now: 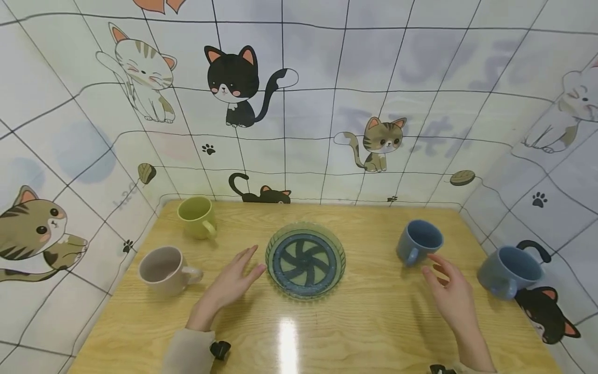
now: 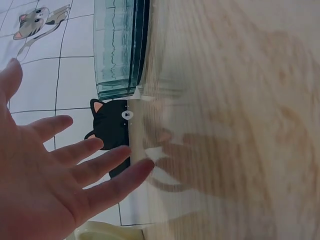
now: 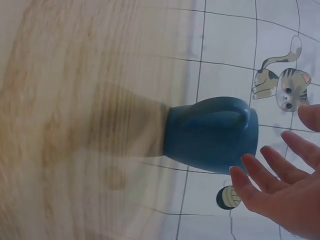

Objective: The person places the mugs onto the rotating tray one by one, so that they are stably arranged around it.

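Note:
My left hand [image 1: 233,280] hovers above the table just left of a round greenish glass dish [image 1: 340,259] with a ribbed wall, its fingers spread and holding nothing. Inside the dish's rim shows a dark blue ring with a pinwheel pattern [image 1: 306,259]. In the left wrist view the dish's clear side [image 2: 114,47] stands apart from the fingers. My right hand [image 1: 450,296] is raised in front of a small blue mug [image 1: 419,241], its fingers loosely bent around nothing. That mug [image 3: 210,135] stands upright; whether a fingertip touches it I cannot tell.
A wider blue mug [image 1: 509,272] stands at the table's right edge. On the left are a pale pinkish-grey mug [image 1: 163,272] and a yellow-green mug [image 1: 196,218] behind it. Cat-printed sheeting [image 1: 308,114] rises along the back and sides of the wooden table [image 1: 355,332].

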`<state>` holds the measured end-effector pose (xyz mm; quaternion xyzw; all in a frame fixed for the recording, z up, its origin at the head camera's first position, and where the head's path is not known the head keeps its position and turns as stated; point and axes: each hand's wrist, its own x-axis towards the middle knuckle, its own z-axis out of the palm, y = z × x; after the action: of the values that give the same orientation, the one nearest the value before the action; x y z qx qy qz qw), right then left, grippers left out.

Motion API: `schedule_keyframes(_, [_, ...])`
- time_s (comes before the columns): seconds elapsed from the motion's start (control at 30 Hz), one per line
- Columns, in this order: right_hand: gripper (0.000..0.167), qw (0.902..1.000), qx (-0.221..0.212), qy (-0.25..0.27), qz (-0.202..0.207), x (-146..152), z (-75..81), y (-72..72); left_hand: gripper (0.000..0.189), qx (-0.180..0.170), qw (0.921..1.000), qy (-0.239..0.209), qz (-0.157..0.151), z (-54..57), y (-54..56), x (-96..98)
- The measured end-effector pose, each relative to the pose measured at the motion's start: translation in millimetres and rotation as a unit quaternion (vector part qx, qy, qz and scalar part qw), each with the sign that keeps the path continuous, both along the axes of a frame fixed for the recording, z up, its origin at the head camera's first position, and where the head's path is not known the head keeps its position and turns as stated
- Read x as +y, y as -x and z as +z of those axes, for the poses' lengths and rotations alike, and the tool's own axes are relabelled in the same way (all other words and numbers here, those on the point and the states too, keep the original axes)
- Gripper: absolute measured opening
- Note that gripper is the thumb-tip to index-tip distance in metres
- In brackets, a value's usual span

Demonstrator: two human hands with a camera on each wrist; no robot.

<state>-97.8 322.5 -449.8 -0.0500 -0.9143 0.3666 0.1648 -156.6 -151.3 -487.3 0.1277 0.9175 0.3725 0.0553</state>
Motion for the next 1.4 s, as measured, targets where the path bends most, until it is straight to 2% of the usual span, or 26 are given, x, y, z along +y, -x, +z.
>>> schedule_keyframes(0.33, [0.045, 0.9983, -0.03, 0.037, -0.035, 4, -13.3, 4.5, 0.078, -0.05, 0.996, -0.073, 0.01, 0.6, 10.3, 9.3])
schedule_keyframes(0.4, [0.045, 0.9974, -0.034, 0.045, -0.044, 3, -15.4, 5.3, 0.076, -0.062, 0.9934, -0.095, 0.012, -1.1, 12.8, 11.7])
schedule_keyframes(0.6, [0.047, 0.9937, -0.05, 0.065, -0.077, 1, -17.1, 8.9, 0.072, -0.099, 0.9792, -0.176, 0.018, -7.5, 19.0, 19.1])
schedule_keyframes(0.93, [0.047, 0.9859, -0.065, 0.113, -0.105, -3, -24.8, 14.8, 0.072, -0.111, 0.9692, -0.214, 0.048, -12.6, 20.0, 29.1])
schedule_keyframes(1.07, [0.049, 0.983, -0.07, 0.134, -0.104, -5, -28.2, 16.9, 0.07, -0.118, 0.9636, -0.232, 0.059, -16.2, 19.3, 31.0])
schedule_keyframes(1.2, [0.051, 0.975, -0.081, 0.185, -0.093, -7, -31.6, 17.3, 0.07, -0.124, 0.9587, -0.246, 0.072, -19.2, 17.3, 32.3])
schedule_keyframes(1.4, [0.047, 0.9677, -0.066, 0.229, -0.082, -10, -36.5, 25.0, 0.068, -0.127, 0.9518, -0.264, 0.09, -22.6, 17.9, 32.8])
